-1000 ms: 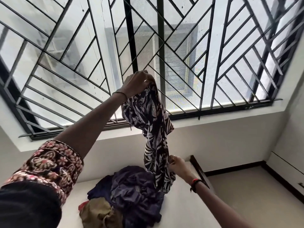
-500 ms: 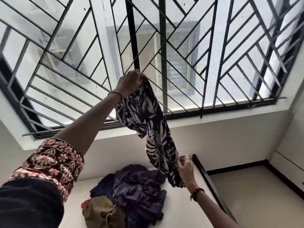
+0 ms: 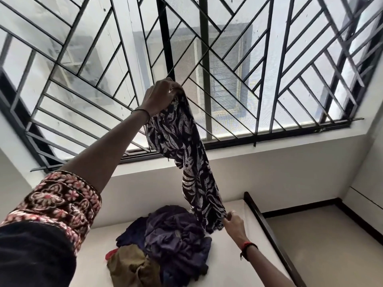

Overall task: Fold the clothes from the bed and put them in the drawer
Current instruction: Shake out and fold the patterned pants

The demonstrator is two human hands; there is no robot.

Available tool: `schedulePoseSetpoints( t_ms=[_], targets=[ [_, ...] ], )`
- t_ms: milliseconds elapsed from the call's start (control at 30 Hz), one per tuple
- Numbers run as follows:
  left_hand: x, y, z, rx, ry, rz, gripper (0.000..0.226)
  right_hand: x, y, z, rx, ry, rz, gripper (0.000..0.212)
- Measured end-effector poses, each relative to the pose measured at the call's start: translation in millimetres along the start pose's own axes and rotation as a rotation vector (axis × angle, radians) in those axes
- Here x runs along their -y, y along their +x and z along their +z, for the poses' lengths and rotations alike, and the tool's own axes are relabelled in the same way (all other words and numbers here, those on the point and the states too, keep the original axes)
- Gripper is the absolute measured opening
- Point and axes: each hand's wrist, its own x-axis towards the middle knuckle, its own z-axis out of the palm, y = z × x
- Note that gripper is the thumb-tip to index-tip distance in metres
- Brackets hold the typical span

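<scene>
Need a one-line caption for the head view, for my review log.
Left hand holds a leaf-print garment high, right hand pinches its lower end, above a clothes pile on the bed.

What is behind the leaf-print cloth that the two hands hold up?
Around the leaf-print cloth show the window grille, the white wall and, lower, the purple clothes on the bed. Whatever lies straight behind it is covered.

This is a bedroom in a home. A bed (image 3: 223,266) with a plain white surface has a dark wooden frame (image 3: 267,230) along its right edge. On it, clear of that edge, lies a loose pile of clothes (image 3: 174,235). Above the bed's far edge, white walls (image 3: 279,172) carry a wide window with a black metal grille (image 3: 259,69), and a neighbouring building (image 3: 226,79) shows through it. Dark skirting (image 3: 300,208) borders the pale floor (image 3: 323,245).
</scene>
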Motion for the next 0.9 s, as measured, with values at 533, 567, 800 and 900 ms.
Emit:
schedulePoseSetpoints(
  t_ms=[533, 567, 800, 900],
  targets=[
    [-6, 1, -9, -0.065, -0.018, -0.049, 0.024, -11, -20, 27, -0.063, 0.427, 0.133, 0.017],
    [-7, 1, -9, -0.066, -0.020, -0.051, 0.024, -13, -21, 29, -0.032, 0.393, 0.084, 0.018],
    [-13, 5, -9, -0.059, -0.015, -0.035, 0.024, -17, -36, 53, 0.240, 0.090, -0.085, 0.013],
    [-15, 6, -8, -0.054, -0.022, -0.025, 0.024, -14, -37, 58, 0.251, 0.058, -0.100, 0.015]
  ],
)
